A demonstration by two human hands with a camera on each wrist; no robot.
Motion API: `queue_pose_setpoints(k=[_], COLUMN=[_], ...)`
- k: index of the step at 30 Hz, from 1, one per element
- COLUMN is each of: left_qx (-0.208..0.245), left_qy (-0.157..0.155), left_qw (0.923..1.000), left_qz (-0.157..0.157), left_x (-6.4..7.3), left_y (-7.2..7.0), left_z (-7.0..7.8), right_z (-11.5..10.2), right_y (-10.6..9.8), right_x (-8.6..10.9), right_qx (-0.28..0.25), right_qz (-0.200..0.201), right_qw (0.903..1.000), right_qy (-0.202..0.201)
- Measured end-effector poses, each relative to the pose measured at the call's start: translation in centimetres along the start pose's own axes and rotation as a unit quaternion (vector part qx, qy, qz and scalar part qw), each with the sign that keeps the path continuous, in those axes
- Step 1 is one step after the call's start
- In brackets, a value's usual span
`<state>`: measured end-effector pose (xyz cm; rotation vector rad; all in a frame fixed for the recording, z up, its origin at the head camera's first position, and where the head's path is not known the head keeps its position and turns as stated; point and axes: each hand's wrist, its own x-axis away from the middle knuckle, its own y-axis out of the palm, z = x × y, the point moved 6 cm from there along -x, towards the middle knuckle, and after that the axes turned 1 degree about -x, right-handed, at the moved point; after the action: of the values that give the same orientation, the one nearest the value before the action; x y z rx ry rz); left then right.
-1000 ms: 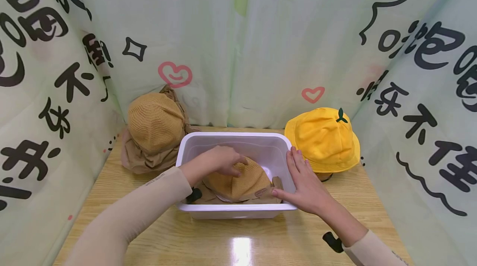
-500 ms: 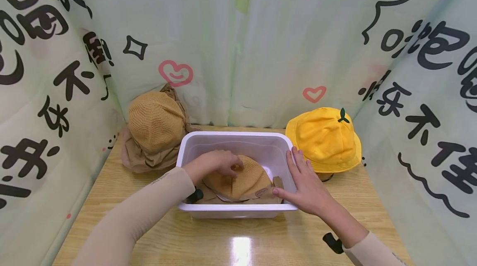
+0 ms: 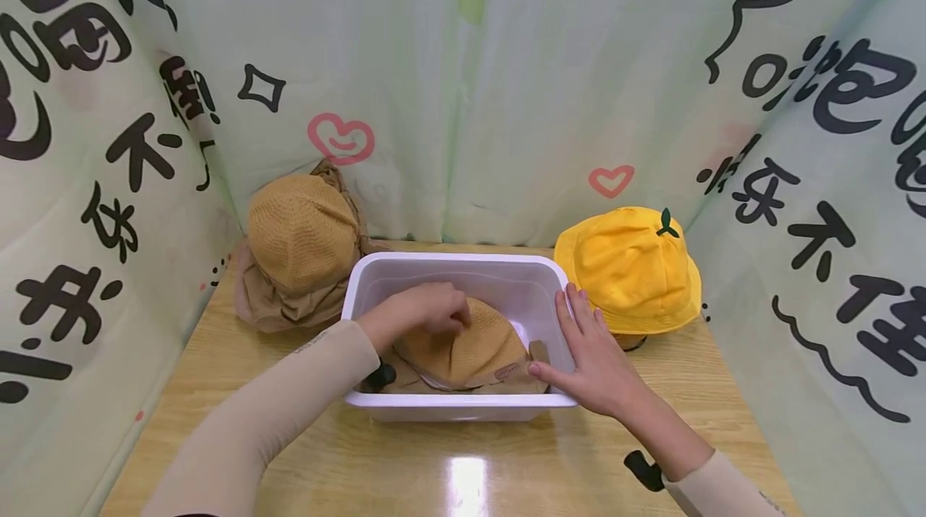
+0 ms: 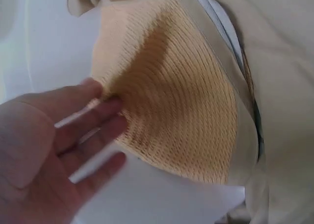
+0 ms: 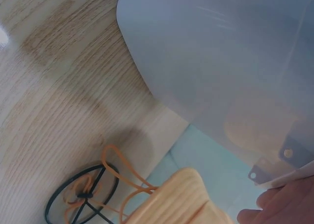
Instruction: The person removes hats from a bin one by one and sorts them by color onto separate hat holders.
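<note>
A tan woven hat point(image 3: 492, 348) with a beige brim and a small brown label lies in the white plastic bin point(image 3: 463, 402). My left hand point(image 3: 430, 312) reaches into the bin with its fingertips at the top of the hat's crown. In the left wrist view, the fingers point(image 4: 98, 136) are slightly bent and spread along the crown's edge, and a dark dent runs across the woven hat point(image 4: 186, 101). My right hand point(image 3: 593, 356) rests on the bin's right rim with straight fingers, its thumb at the front corner.
A tan woven hat with a brown brim point(image 3: 300, 235) stands left of the bin on the wooden table point(image 3: 347, 469). A yellow bucket hat point(image 3: 629, 272) with a green sprout stands at the right. Near it, a wooden piece point(image 5: 176, 199) and a black ring base point(image 5: 83, 194) with orange cord show. Printed curtains point(image 3: 535, 123) close off the back and sides.
My left hand's fingers have drawn closer together and shifted slightly on the hat's crown. My right hand stays on the bin's rim.
</note>
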<state>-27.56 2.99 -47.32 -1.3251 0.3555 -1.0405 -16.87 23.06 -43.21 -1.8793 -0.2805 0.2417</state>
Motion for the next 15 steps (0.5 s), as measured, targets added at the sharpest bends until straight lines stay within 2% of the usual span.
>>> queue_pose_setpoints(k=[5,9,11,15], left_qx=[-0.016,0.0,0.017,0.053], left_qy=[0.032,0.046,0.044,0.013], left_qw=[0.9975,0.9931,0.9904,0.9842], left_qz=[0.061,0.108,0.13,0.168], left_x=[-0.1,0.3,0.5,1.2], left_y=[-1.3,-2.4,-3.0,-4.1], left_z=[0.3,0.4,0.4,0.3], right_z=[0.1,0.1,0.2,0.2], right_y=[0.0,0.0,0.1,0.1], right_x=[0.0,0.0,-0.1,-0.1], right_qx=[-0.002,-0.004,-0.005,-0.006], right_qz=[0.0,-0.002,-0.003,-0.003], right_qw=[1.0,1.0,1.0,1.0], right_qy=[0.002,0.002,0.002,0.002])
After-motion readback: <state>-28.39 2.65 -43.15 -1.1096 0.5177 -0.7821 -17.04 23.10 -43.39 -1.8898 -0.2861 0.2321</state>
